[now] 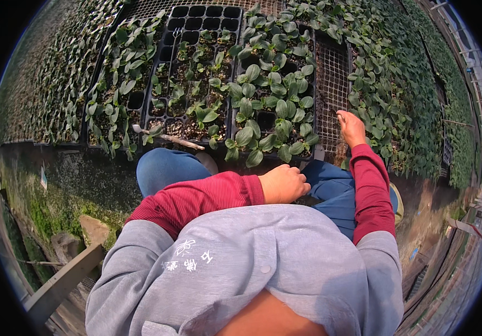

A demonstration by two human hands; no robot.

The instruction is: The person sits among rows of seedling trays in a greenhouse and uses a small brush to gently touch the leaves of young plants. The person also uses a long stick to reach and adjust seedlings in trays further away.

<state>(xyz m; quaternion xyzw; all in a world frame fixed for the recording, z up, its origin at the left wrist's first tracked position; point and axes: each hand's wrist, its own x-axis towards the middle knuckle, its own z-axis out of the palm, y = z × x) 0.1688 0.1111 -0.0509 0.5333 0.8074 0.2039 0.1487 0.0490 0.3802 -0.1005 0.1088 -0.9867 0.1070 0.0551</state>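
Observation:
My right hand [351,129] is above a strip of metal mesh [331,84] between seedling trays, its fingers drawn together near the leaves at the right. Whether something small is between its fingertips I cannot tell. My left hand [286,184] lies curled in front of my lap, palm hidden. Before me stands a black plug tray [266,120] of broad-leaved green seedlings [282,108], with a few bare cells. To its left, another black cell tray [204,11] has small, sparse seedlings and bare cells at the far end. A wooden stick [178,140] with a pale tip lies across its near edge.
A thin pronged fork [176,32] rests on the sparse tray. Dense seedlings [396,84] spread to the right, and more trays of plants [125,67] to the left. Below the bench edge are a mossy surface [56,206], stones [94,229] and a wooden plank [64,279].

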